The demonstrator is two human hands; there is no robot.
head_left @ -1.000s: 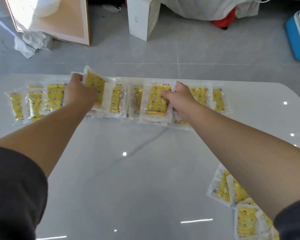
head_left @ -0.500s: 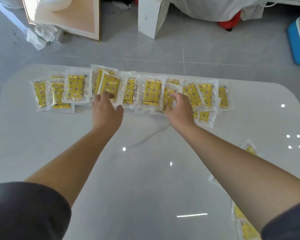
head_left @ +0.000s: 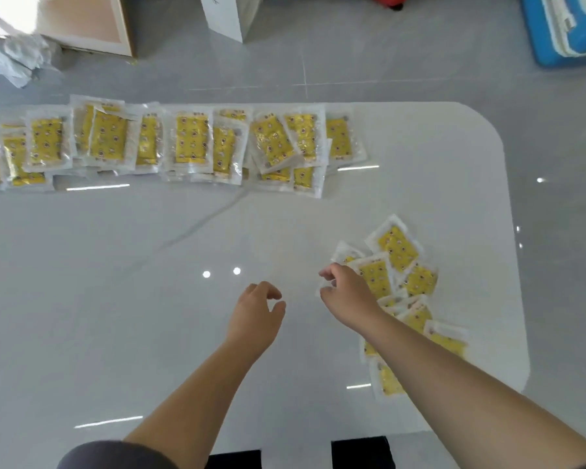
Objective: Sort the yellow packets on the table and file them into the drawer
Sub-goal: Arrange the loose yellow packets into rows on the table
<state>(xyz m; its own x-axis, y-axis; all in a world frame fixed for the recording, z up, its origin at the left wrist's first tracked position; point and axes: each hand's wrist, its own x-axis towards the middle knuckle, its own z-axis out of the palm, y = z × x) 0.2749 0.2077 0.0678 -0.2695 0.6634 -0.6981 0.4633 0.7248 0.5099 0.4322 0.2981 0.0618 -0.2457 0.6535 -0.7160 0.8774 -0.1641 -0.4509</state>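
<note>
A glossy white table with a rounded corner (head_left: 115, 316) is carrying two groups of the task's goods. Along the far edge a long row of yellow packets in clear plastic sleeves (head_left: 190, 140) is lying flat, mostly side by side, though several are overlapping and a few at its right end are sitting askew. On the near right a loose heap of the same yellow packets (head_left: 398, 247) is sprawling in no order. Judged from this, sorting is well under way but unfinished, with the heap waiting to be laid out. Filing is not yet begun, and no drawer is showing anywhere. The left hand (head_left: 256, 316) is hovering over bare tabletop near the middle, its fingers loosely curled and holding nothing. The right hand (head_left: 347, 296) is reaching at the left edge of the heap, thumb and forefinger drawn close about a clear sleeve margin. Whether they are actually pinching it cannot be told, since the plastic is blending into the white surface. The row's left end is running out of view, so its count is unknowable, and the right forearm is covering part of the heap. The packets' print is too blurred to read, and two dark shapes (head_left: 362, 451) at the near edge are cut off beyond identifying.
</note>
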